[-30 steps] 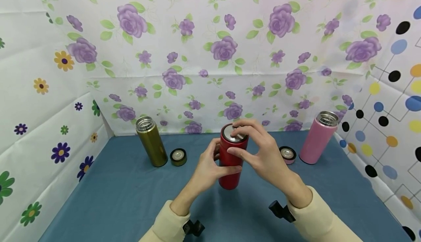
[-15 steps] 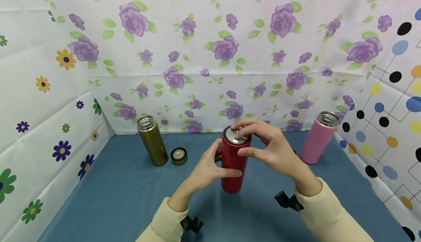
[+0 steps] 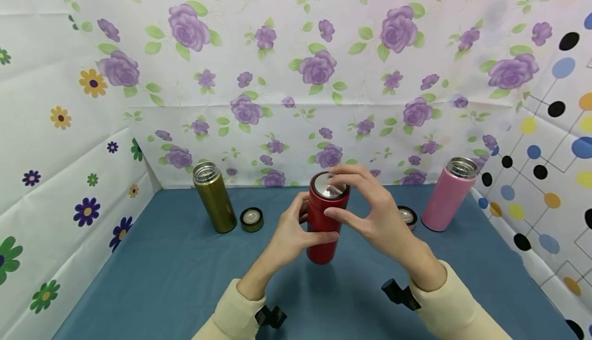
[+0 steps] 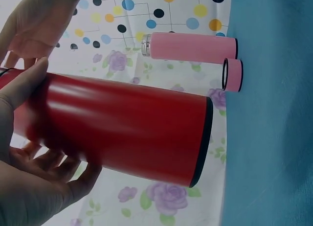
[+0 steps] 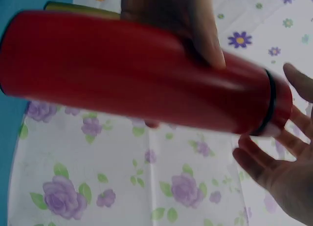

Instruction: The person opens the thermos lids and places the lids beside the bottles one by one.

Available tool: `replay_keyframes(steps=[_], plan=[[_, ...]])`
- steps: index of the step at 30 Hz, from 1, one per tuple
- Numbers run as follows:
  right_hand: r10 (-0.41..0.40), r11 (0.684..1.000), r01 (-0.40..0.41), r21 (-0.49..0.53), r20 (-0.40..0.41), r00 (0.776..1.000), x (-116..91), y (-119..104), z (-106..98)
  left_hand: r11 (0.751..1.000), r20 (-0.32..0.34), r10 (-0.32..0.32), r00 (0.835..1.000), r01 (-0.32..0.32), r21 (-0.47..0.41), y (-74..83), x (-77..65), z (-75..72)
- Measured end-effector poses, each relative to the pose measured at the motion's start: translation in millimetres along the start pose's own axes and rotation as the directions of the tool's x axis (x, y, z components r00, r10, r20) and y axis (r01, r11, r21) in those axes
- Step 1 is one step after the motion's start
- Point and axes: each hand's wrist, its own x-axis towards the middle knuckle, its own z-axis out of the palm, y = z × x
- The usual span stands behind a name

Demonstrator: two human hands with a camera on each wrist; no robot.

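Observation:
An upright red thermos (image 3: 322,227) is held off the table in the middle of the head view. My left hand (image 3: 289,232) grips its body, thumb across the front and fingers behind. My right hand (image 3: 376,214) is at the thermos's top, around the steel-topped lid (image 3: 326,187). In the head view its fingertips overlap the lid's top and far edge, with the thumb near the lid's lower side. The right wrist view shows a dark ring (image 5: 270,103) between body and lid, with the right fingers (image 5: 259,162) spread loosely about the lid end.
An uncapped gold thermos (image 3: 215,199) stands at the back left, its lid (image 3: 251,219) beside it. At the back right is an uncapped pink thermos (image 3: 447,196); its lid (image 3: 409,216) is partly behind my right hand. Patterned cloth walls (image 3: 287,62) enclose the blue table (image 3: 176,278).
My right hand swung right around the lid, then back left. The red thermos shifted slightly toward me and back, while my left hand kept its grip.

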Motion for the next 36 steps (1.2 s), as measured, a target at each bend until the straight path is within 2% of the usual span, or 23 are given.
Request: replay_keyframes(steps=[5,12,18,23,27,31,36], plan=[[-0.014,0.998,0.012,-0.063,-0.03,0.999,-1.3,-0.5,9.7,1.0,-0.011,-0.015,1.0,0.015,-0.007,-0.7,-0.7,1.1],[-0.009,0.999,0.008,-0.035,-0.033,0.999,-0.6,0.0,6.9,1.0,0.011,-0.016,1.0,0.016,-0.008,-1.1,-0.6,1.5],[0.011,0.995,-0.015,0.098,0.037,0.999,1.6,3.1,-4.5,1.0,0.061,-0.015,0.998,0.016,-0.017,0.0,-0.6,-1.2],[-0.014,0.968,-0.023,0.249,0.144,0.989,3.1,7.3,-16.0,0.998,0.154,-0.003,0.988,0.012,-0.061,0.3,0.2,-5.4],[-0.028,0.95,-0.037,0.309,0.202,0.979,2.8,9.9,-22.1,0.995,0.204,-0.002,0.979,0.022,-0.096,0.2,0.8,-6.4],[-0.011,0.957,-0.049,0.286,0.205,0.979,1.7,9.0,-22.5,0.998,0.178,0.001,0.984,0.01,-0.066,0.5,0.5,-4.6],[-0.006,0.993,-0.005,0.12,0.085,0.996,-0.9,5.1,-12.5,1.0,0.096,0.005,0.995,-0.004,-0.017,1.0,0.0,-2.5]])
